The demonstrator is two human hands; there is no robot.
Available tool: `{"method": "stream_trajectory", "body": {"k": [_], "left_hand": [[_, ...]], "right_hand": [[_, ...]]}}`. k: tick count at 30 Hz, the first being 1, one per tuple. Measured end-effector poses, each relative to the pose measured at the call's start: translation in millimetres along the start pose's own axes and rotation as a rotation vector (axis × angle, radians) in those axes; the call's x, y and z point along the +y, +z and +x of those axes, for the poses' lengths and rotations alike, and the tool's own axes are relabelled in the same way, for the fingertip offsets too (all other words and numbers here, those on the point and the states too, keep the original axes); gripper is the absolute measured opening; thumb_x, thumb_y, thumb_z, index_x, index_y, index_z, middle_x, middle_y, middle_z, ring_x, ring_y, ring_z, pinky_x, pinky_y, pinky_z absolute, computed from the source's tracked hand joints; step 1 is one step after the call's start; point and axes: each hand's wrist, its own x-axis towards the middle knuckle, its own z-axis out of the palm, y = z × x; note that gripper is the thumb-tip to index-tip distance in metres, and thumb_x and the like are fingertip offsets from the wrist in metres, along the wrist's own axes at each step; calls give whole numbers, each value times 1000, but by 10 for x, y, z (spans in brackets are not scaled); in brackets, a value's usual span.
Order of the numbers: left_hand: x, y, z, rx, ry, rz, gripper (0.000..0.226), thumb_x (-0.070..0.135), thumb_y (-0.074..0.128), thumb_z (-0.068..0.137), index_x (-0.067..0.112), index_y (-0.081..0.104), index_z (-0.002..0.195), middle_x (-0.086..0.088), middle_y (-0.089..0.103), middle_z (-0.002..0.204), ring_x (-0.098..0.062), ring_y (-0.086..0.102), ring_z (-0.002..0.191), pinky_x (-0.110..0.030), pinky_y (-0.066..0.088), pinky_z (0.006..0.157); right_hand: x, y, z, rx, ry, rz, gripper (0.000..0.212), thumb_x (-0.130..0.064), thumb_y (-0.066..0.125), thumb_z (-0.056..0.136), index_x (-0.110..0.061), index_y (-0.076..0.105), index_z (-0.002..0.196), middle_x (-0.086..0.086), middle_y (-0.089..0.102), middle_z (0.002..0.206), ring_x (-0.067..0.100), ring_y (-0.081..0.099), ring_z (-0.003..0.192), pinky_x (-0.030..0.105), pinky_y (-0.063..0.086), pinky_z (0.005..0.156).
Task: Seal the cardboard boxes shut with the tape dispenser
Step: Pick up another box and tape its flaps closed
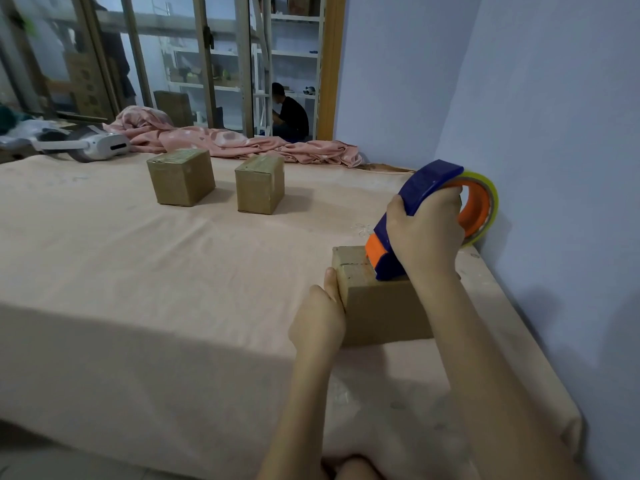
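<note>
A small cardboard box [377,306] stands near the right edge of the bed. My left hand [320,320] holds its left side, thumb up against the top corner. My right hand [424,230] grips a blue and orange tape dispenser [429,183] with a clear yellowish tape roll [490,199]. The dispenser's front end rests on the box's top, over the flap seam. Two more cardboard boxes, one [181,181] on the left and one [259,188] on the right, stand farther back on the bed.
The bed [156,271] is covered with a pale pink sheet. A crumpled pink blanket [221,142] lies along the far edge, and a white headset [100,145] sits at the far left. A lilac wall [554,116] runs close on the right. A person sits beyond the glass doors.
</note>
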Motion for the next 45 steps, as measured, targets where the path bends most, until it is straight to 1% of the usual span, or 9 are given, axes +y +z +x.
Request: {"method": "stream_trajectory", "body": {"k": [4,8,10,17,20,26,31,39,45], "left_hand": [[-91,78,-58,160,85,-318,29,20,34,99,12,45,124,-4,55,122,-21,53,110,-35,44,90],[2,165,-327,89,368,-742,48,44,29,100,34,23,147,26,26,147,21,22,128,0,20,101],[33,247,-394,6,416,-753,56,50,26,96,37,13,149,26,16,152,18,16,133,-8,19,109],[-147,277,-478,69,364,-494,72,60,30,88,29,11,151,24,20,148,4,21,137,-10,21,101],[-138,118,-436,222,574,-268,71,55,32,90,24,10,150,18,16,150,1,13,141,-15,14,109],[-26,-218,-222,294,919,179,45,34,38,97,1,59,119,-11,59,126,-25,54,122,-32,45,94],[-55,-436,-86,301,1010,322,27,14,49,94,1,64,112,-11,62,125,-26,45,130,-27,29,107],[97,-355,-251,220,981,435,55,44,39,96,7,49,135,-7,50,140,-21,40,134,-26,29,108],[93,-380,-212,317,1092,509,47,32,72,79,-6,68,106,-18,69,108,-32,66,103,-37,57,70]], "right_hand": [[-5,-11,1,-4,-9,-3,59,-28,58,89,4,34,132,9,55,102,22,57,87,29,44,65],[-1,-15,0,-16,9,-3,60,-30,58,90,2,33,134,10,56,109,23,57,92,28,45,68],[-5,-14,1,-17,12,-8,60,-30,57,90,3,33,133,5,51,99,18,53,83,28,45,66],[18,4,-13,-1,35,28,61,-29,59,88,2,32,134,9,56,108,12,45,81,27,44,66],[-4,9,-33,13,43,14,60,-29,58,89,1,33,134,10,57,108,12,45,80,26,43,64],[-126,23,-87,82,52,-81,54,-28,58,89,4,37,129,2,40,87,14,42,71,24,39,59],[-203,52,-205,159,62,-105,51,-29,58,89,4,42,124,10,58,93,19,55,74,25,36,57],[-148,78,-217,174,32,-118,53,-32,58,90,1,41,128,12,62,107,23,61,87,23,37,63],[-58,20,-184,150,32,35,52,-29,60,88,-1,40,127,11,60,111,16,55,86,20,41,65]]}}
